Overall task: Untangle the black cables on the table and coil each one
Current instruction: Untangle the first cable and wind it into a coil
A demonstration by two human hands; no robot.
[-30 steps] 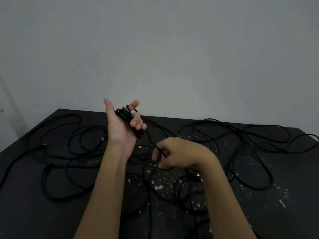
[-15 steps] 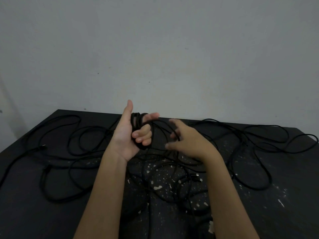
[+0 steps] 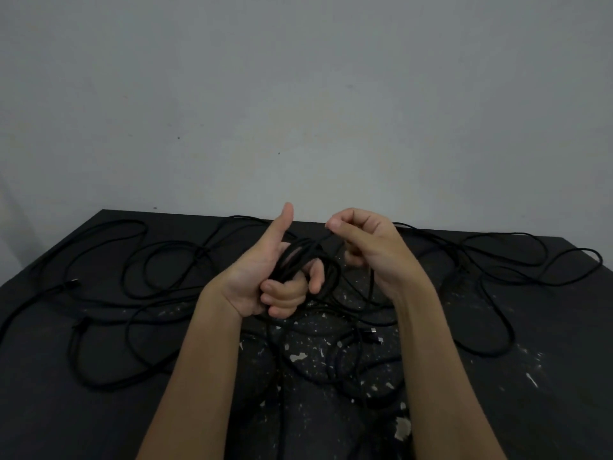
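Raised above the table's middle, my left hand [image 3: 265, 277] has its thumb up and its fingers curled round a small coil of black cable [image 3: 298, 257]. Just to its right, my right hand [image 3: 368, 247] pinches a strand of the same cable between thumb and forefinger, above the coil. That strand runs down into the tangle of black cables [image 3: 331, 343] on the table below both hands. Loose loops spread to the left [image 3: 159, 267] and to the right [image 3: 497, 260].
The table [image 3: 547, 376] is black with white paint flecks; its far edge meets a grey wall. A silver-tipped cable plug [image 3: 373, 336] lies under my right forearm. Another plug end [image 3: 71, 283] lies at the far left.
My right hand rose from low over the tangle to beside the coil and now pinches a strand at the top. My left hand turned and closed its fingers on the coil.
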